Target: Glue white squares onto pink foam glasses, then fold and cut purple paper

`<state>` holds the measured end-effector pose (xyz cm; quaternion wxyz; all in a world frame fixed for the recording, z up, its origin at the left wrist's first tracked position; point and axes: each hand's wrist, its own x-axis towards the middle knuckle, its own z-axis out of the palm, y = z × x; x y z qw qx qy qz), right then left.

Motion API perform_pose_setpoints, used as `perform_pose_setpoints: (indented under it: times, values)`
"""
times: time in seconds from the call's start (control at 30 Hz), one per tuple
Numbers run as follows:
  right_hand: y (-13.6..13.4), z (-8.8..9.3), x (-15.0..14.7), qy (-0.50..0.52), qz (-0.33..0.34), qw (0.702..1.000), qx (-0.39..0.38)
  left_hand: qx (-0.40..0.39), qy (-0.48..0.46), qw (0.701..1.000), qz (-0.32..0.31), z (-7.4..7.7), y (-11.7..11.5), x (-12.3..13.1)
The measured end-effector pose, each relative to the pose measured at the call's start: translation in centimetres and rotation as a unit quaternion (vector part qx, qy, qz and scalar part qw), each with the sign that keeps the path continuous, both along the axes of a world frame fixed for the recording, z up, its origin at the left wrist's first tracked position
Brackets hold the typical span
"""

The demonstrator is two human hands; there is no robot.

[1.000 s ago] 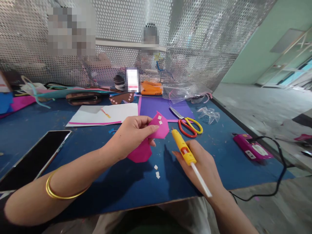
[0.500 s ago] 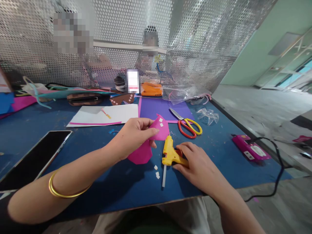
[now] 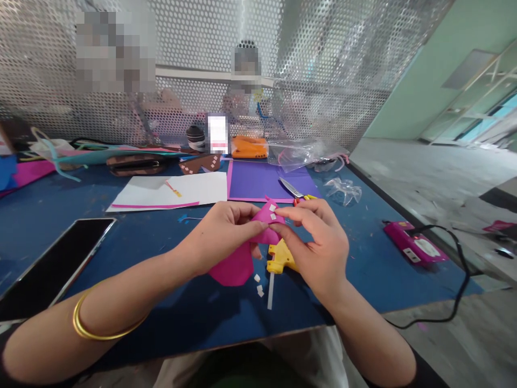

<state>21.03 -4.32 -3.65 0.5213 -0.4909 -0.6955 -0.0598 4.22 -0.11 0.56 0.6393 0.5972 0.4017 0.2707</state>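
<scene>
My left hand (image 3: pixel 230 231) pinches a pink paper cutout (image 3: pixel 236 267) between thumb and fingers above the table. Two small white squares sit on the cutout's upper part. My right hand (image 3: pixel 317 240) holds that upper part at its right edge, the index finger touching near the squares and the thumb below. Under my right hand lies a yellow glue gun (image 3: pixel 278 260), partly hidden, with a white glue stick (image 3: pixel 270 291) sticking out of its back. A few loose white paper squares (image 3: pixel 259 291) rest on the table beside it. Scissors (image 3: pixel 291 188) lie beyond, their handles mostly covered by my right hand.
A phone (image 3: pixel 56 269) lies at left on the blue table (image 3: pixel 169 312). White paper (image 3: pixel 173 191), purple sheets (image 3: pixel 262 180) and a brown cutout (image 3: pixel 202 164) lie farther back. A pink box with a black cable (image 3: pixel 418 245) is at right. Perforated metal panels stand behind.
My right hand has let go of the glue gun, leaving it on the table, and has moved up and left to the pink cutout. My left hand keeps its hold.
</scene>
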Motion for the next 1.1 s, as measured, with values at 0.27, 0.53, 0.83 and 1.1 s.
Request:
perform_pose_setpoints:
  times: [0.27,0.53,0.83,1.1]
  values:
    - [-0.31,-0.47,0.19,-0.022,-0.025,0.999,0.024,-0.029,-0.036,0.999,-0.003,-0.09,-0.2,0.09]
    - [-0.28,-0.64,0.22,-0.015,-0.016,1.0,0.015,-0.025,-0.018,1.0,-0.003,-0.13,-0.25,0.18]
    - [-0.29,-0.33,0.26,-0.011,-0.001,1.0,0.008,-0.011,0.009,1.0,-0.004,-0.15,-0.16,0.26]
    - [-0.27,-0.51,0.35,-0.006,-0.001,1.0,0.014,-0.011,0.013,1.0,-0.014,-0.27,-0.11,0.17]
